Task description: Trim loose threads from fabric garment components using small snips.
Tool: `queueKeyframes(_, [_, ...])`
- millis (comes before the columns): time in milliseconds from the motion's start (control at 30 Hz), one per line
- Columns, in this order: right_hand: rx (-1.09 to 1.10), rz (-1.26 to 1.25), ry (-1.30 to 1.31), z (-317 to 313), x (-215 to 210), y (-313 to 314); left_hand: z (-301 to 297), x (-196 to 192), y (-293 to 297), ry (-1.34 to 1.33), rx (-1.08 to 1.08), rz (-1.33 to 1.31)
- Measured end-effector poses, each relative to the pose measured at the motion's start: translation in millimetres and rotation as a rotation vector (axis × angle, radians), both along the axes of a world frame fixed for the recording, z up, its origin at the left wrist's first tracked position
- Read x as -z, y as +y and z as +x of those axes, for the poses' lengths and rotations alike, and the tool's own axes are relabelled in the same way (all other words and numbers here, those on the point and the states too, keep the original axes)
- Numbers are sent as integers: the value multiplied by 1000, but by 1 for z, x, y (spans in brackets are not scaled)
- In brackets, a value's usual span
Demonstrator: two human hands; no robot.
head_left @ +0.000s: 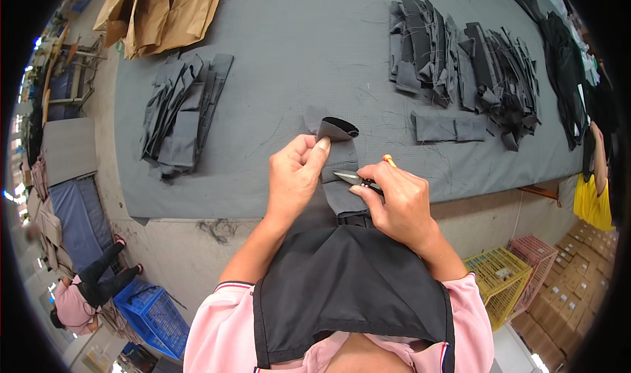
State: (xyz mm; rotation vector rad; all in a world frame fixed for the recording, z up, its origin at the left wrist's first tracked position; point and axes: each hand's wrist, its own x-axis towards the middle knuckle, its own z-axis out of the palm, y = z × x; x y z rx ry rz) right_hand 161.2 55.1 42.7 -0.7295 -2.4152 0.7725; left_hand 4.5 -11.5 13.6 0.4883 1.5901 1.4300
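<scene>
My left hand [294,176] pinches a dark grey fabric piece [336,151] at the near edge of a grey table [296,51]; the piece's upper end is folded over into a loop. My right hand [396,202] holds small thread snips [355,177] with an orange end, the metal tips touching the fabric just right of my left fingers. The lower part of the fabric hangs down toward my black apron [342,287].
A stack of dark grey fabric pieces [181,113] lies at the left, a larger heap [467,64] at the right, one flat strip [448,127] beside it. Brown paper [161,11] lies far left. Yellow, pink and blue crates stand on the floor; another person [79,301] sits lower left.
</scene>
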Motion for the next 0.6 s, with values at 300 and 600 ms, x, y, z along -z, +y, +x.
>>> queueKeyframes(300, [16,-99,4,-1,1,-1,4,0,-1,102,50,-18])
queueKeyframes(600, [35,-17,-67,1,-6,-5,4,-2,-2,33,59,-45])
